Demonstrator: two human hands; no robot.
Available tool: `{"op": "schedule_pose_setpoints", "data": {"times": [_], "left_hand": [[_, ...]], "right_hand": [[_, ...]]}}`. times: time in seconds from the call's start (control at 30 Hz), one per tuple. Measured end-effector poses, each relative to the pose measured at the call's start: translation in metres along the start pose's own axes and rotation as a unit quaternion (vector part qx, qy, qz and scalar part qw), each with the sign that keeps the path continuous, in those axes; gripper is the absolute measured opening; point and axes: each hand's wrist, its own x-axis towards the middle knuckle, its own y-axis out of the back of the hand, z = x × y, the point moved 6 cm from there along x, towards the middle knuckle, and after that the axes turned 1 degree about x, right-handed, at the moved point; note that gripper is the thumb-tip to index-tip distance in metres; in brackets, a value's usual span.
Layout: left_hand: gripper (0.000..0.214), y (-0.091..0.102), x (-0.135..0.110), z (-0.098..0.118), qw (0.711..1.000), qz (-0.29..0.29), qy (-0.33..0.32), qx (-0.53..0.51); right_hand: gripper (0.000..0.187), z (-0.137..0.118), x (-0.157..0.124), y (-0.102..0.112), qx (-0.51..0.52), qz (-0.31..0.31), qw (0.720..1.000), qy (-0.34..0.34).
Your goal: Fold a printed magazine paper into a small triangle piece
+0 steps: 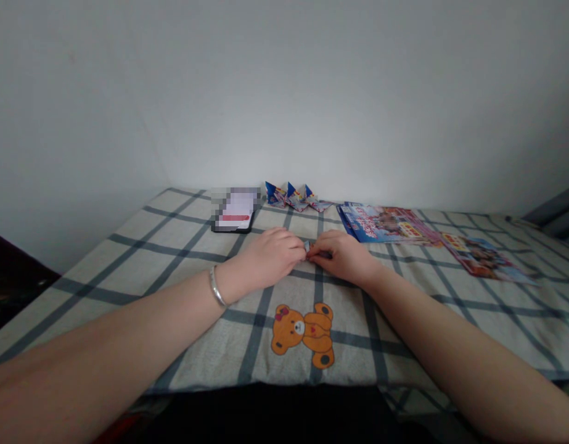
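As 2 bare hands meet over the middle of a table (173,253) dressed in checked cloth (127,271), a small pale piece (307,246) shows between their fingertips, between the near and far edges. The right hand (346,254) pinches it with thumb and forefinger. The left hand (272,256), a silver bangle (216,287) at its wrist, has its fingers pressed together and bent toward the piece's left side; its thumb is hidden, so whether it pinches cannot be told. Along the far edge, by a pale wall (284,92), folded papers (291,196) raise 3 peaks in a row, with a phone (238,209) to their left. To their right lie overlapping leaflets (386,223), and 1 sheet (485,254) rests closer to the right edge. A printed orange bear (307,333) lies sideways by the near edge.
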Motion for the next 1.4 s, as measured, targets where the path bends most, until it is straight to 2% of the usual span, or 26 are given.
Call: {"op": "schedule_pose_setpoints", "data": {"times": [0.33,0.57,0.7,0.83,0.93,1.2,1.4], "left_hand": [[0.021,0.015,-0.008,0.007,0.996,-0.063,-0.015,0.055],[0.021,0.02,-0.013,0.003,0.992,-0.086,0.035,0.082],[0.025,0.019,-0.014,0.001,0.994,-0.067,0.029,0.084],[0.026,0.015,-0.013,0.001,0.998,-0.017,0.008,0.065],[0.025,0.01,-0.012,0.009,0.998,0.0,-0.052,0.025],[0.027,0.004,-0.011,0.006,0.998,-0.026,0.032,-0.043],[0.024,0.003,-0.008,0.008,0.997,-0.049,0.054,-0.015]], "right_hand": [[0.012,-0.002,0.0,0.001,-0.01,-0.002,1.0,-0.004],[0.012,-0.003,-0.001,0.001,-0.033,-0.006,0.999,-0.001],[0.013,-0.008,-0.003,0.002,-0.051,-0.005,0.999,0.012],[0.015,-0.009,-0.004,0.001,-0.085,-0.008,0.996,0.027],[0.018,-0.007,-0.003,-0.001,-0.093,-0.005,0.995,0.038],[0.018,-0.007,-0.004,0.0,-0.142,-0.031,0.989,0.008],[0.018,-0.014,-0.002,0.003,-0.155,-0.046,0.987,0.005]]}}
